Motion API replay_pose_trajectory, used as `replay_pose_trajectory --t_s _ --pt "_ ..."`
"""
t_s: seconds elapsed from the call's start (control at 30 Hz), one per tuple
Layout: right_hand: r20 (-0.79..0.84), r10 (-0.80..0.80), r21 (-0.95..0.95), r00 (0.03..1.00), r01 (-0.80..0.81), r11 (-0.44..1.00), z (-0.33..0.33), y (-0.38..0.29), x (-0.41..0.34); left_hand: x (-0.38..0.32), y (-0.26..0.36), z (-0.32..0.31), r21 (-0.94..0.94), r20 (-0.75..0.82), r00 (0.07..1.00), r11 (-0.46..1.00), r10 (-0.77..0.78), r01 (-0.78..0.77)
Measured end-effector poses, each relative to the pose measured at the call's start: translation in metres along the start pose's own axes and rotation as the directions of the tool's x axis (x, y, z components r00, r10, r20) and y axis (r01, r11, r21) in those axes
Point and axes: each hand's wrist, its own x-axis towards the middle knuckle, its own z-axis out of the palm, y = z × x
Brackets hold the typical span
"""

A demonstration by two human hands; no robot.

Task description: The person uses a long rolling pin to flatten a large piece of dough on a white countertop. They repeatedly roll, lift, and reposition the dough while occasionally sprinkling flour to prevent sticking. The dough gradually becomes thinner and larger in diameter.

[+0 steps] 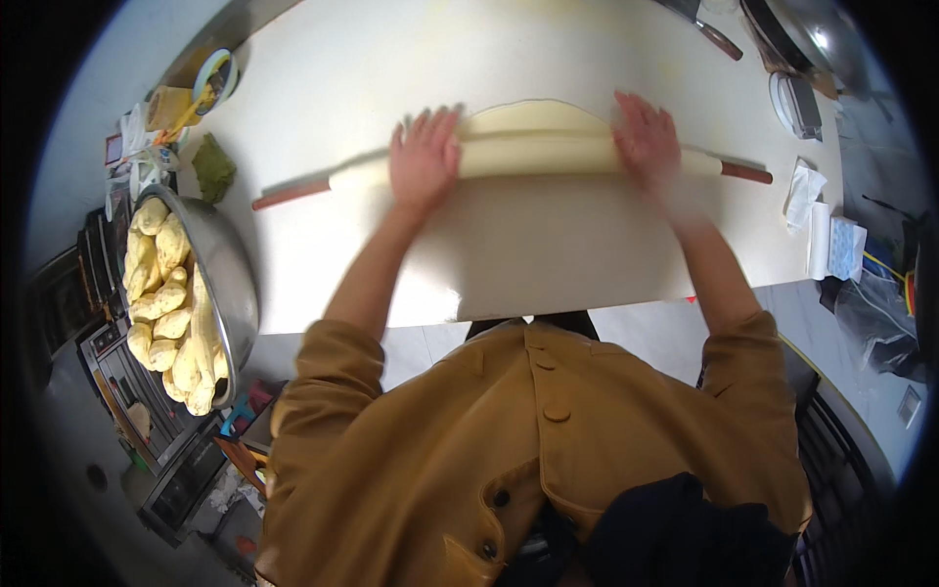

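A sheet of pale yellow dough [539, 155] is wrapped around a long wooden rolling pin [292, 195], whose reddish-brown ends stick out on both sides. Beyond the roll, a thin curved flap of the sheet lies flat on the white worktop [528, 242]. My left hand [425, 158] rests palm down on the left part of the roll, fingers extended and spread. On the right part lies my right hand [647, 141], blurred, its fingers pointing away from me. Both palms touch the dough. The middle of the pin is hidden inside it.
At the left edge a metal bowl [238, 286] holds several peeled yellow root vegetables [172, 301]. Behind it lie a green scouring pad [213, 167] and a tape roll [170, 108]. A knife handle [719, 40], a white tissue [805, 192] and a blue-and-white packet [846, 249] are on the right.
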Motion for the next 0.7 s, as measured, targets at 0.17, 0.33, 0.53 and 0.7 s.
replay_pose_trajectory --t_s 0.17,0.33,0.53,0.7 --pt "0.012 0.023 -0.097 1.0 -0.022 0.995 -0.021 0.077 -0.01 0.001 -0.074 -0.017 0.012 0.046 0.991 0.992 -0.123 0.122" --pt "-0.126 0.325 0.035 0.937 -0.324 0.946 -0.016 0.058 0.072 0.059 -0.073 -0.01 -0.121 -0.032 0.923 0.918 -0.383 0.377" --pt "-0.09 0.025 0.176 0.996 -0.009 0.984 -0.002 0.031 0.105 0.088 -0.045 0.0 0.054 -0.093 0.987 0.989 -0.132 0.137" --pt "-0.101 0.116 -0.104 0.988 -0.127 0.986 0.035 0.118 0.101 0.075 -0.134 0.023 0.031 -0.166 0.976 0.988 -0.142 0.149"
